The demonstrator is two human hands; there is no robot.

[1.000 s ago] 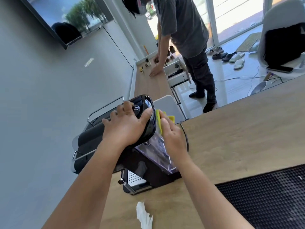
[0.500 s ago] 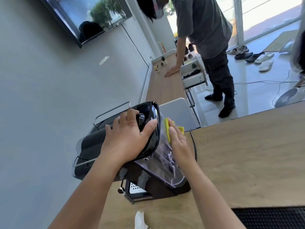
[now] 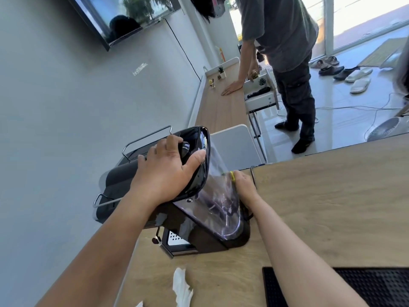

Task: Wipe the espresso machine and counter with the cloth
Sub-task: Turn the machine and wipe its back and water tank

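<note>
A black espresso machine with a clear water tank stands on the wooden counter. My left hand grips the glossy black top of the machine, thumb on its right side. My right hand presses a yellow cloth against the far side of the tank. Only a thin edge of the cloth shows; the rest is hidden behind my hand and the tank.
A crumpled white tissue lies on the counter in front of the machine. A black rubber mat lies at the lower right. A black cable runs behind the machine. Another person leans on a side counter beyond.
My right hand has slid the cloth down the tank's back side, so less of the cloth shows. My left hand stays on the machine's top. The camera has shifted.
</note>
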